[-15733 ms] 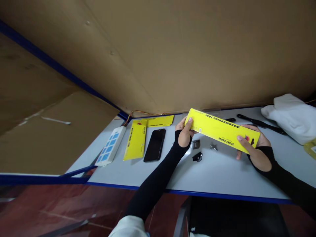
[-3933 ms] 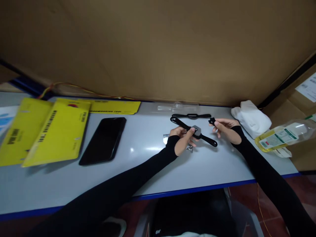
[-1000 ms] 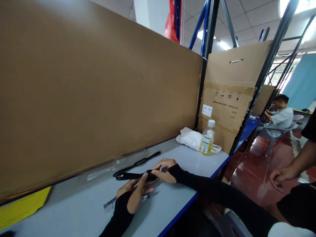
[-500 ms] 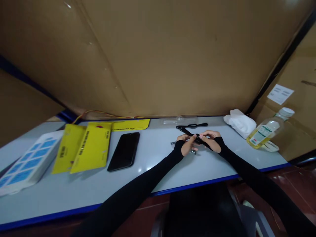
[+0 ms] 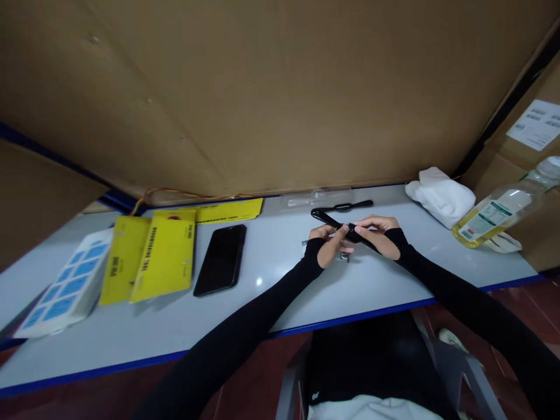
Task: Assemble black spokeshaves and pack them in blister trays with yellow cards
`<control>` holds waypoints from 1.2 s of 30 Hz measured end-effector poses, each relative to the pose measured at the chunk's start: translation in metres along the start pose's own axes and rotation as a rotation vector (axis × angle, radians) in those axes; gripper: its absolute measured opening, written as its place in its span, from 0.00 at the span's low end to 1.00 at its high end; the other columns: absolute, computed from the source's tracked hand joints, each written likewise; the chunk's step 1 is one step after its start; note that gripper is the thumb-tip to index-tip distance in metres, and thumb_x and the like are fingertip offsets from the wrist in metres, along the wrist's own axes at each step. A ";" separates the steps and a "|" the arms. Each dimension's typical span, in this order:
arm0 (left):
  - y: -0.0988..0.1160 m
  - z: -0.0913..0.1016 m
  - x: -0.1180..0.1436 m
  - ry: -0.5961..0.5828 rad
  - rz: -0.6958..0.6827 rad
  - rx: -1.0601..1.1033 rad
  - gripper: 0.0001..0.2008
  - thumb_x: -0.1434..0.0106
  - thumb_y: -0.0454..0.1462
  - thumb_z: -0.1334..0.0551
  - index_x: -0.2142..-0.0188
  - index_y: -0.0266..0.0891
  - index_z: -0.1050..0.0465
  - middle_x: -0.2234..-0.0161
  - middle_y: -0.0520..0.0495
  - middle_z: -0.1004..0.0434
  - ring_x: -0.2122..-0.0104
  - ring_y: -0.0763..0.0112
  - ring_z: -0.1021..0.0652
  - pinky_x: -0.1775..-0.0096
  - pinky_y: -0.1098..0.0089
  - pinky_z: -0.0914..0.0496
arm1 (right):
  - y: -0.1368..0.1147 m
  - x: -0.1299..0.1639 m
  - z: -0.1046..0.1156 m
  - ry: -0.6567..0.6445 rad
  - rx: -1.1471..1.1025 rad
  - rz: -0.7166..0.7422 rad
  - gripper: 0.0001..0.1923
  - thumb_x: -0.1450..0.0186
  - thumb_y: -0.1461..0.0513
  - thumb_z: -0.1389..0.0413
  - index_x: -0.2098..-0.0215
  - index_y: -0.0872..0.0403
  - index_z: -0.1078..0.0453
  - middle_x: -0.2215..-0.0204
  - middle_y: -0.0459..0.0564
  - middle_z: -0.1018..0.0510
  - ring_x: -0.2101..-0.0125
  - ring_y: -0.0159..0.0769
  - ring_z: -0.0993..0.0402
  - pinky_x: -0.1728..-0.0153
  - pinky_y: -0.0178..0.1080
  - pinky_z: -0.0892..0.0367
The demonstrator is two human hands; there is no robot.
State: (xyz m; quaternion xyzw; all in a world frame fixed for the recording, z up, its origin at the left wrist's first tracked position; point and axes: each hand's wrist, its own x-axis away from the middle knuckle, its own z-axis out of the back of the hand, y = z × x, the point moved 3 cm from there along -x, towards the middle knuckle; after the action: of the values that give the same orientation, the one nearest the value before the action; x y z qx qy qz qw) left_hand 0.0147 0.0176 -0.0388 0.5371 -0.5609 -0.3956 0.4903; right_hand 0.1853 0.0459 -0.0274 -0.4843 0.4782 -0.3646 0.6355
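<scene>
both hands meet over the middle of the tabletop point(image 5: 376, 291), toward its far edge. the left hand point(image 5: 329, 245) and right hand point(image 5: 381, 233) each close their fingers on the black spokeshave point(image 5: 336, 223), held just above the surface. a second black spokeshave point(image 5: 345, 206) lies beyond, near the far edge. a phone point(image 5: 221, 258) lies to the left.

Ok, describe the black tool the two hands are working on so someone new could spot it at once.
On the grey table, right of the black phone, the left hand and right hand meet on a long black two-handled tool. A second black tool lies just behind it, but untouched, against the cardboard wall.
</scene>
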 end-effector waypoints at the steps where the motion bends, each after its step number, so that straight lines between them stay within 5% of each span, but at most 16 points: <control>1: 0.000 0.000 0.001 0.004 -0.003 -0.003 0.29 0.53 0.55 0.23 0.73 0.33 0.28 0.71 0.33 0.16 0.71 0.49 0.14 0.73 0.61 0.17 | -0.002 0.001 0.000 -0.003 0.001 0.011 0.17 0.41 0.50 0.30 0.63 0.55 0.16 0.63 0.54 0.15 0.64 0.38 0.18 0.61 0.41 0.20; 12: -0.008 -0.003 -0.004 0.019 0.004 0.090 0.28 0.55 0.52 0.21 0.72 0.32 0.28 0.74 0.37 0.17 0.75 0.51 0.15 0.77 0.63 0.18 | -0.005 0.000 0.001 0.033 0.132 0.080 0.20 0.40 0.46 0.32 0.65 0.55 0.16 0.65 0.56 0.15 0.66 0.41 0.18 0.64 0.41 0.21; 22: -0.016 -0.005 -0.017 -0.114 0.003 0.181 0.24 0.48 0.50 0.23 0.73 0.32 0.29 0.73 0.35 0.18 0.73 0.54 0.15 0.74 0.62 0.18 | 0.005 -0.004 0.011 0.067 0.197 0.029 0.20 0.43 0.45 0.31 0.63 0.51 0.15 0.60 0.56 0.14 0.61 0.46 0.16 0.58 0.44 0.20; 36: 0.002 -0.006 0.000 -0.078 0.050 0.104 0.15 0.43 0.41 0.25 0.72 0.29 0.23 0.71 0.35 0.16 0.73 0.55 0.15 0.74 0.63 0.18 | 0.001 -0.002 0.012 0.047 0.213 0.013 0.18 0.41 0.47 0.31 0.63 0.51 0.15 0.63 0.55 0.14 0.63 0.43 0.17 0.60 0.42 0.22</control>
State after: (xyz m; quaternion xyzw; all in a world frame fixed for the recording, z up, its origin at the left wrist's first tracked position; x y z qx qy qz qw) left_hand 0.0204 0.0186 -0.0352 0.5318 -0.6127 -0.3743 0.4492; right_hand 0.1961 0.0513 -0.0272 -0.4019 0.4548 -0.4206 0.6744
